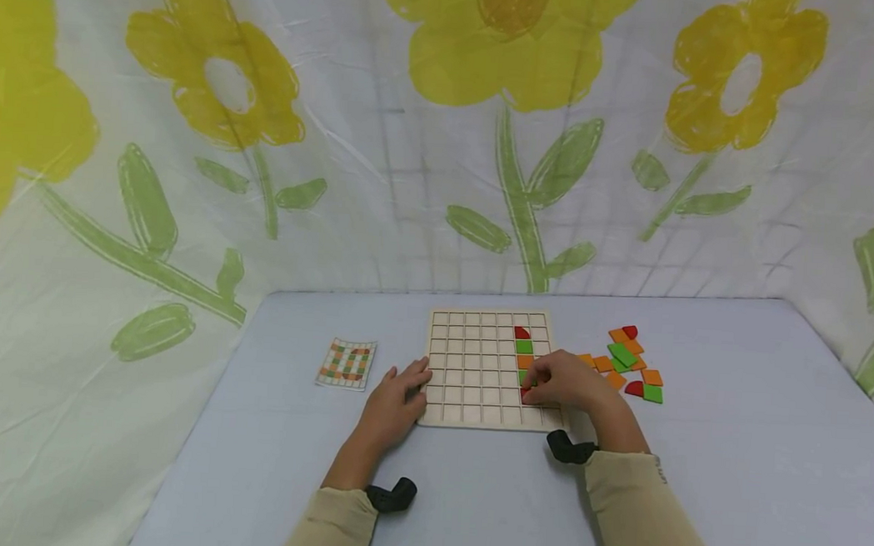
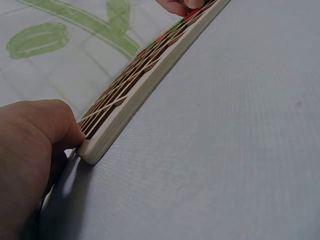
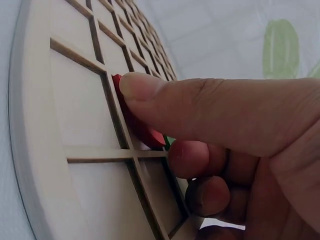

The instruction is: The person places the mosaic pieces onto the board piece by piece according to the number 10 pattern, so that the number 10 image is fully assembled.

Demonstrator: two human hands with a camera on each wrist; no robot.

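Counter (image 1: pixel 483 510): filling lower frame.
Board (image 1: pixel 466 350): lying lower middle.
Right hand (image 1: pixel 573 386): pinching red piece (image 3: pixel 140 127) with its fingers.
Left hand (image 1: pixel 393 404): resting loosely spread fingers on board's left edge.
Red piece: meeting the board right of centre.

Red piece (image 3: pixel 140 126), orange and green tiles (image 1: pixel 524 346), pale gridded board (image 1: pixel 455 376), yellow-flowered white backdrop (image 1: pixel 356 243).

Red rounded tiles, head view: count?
4: two red tiles on the wooden grid board, one pinched by the right hand; two in the pile. Others may be hidden.
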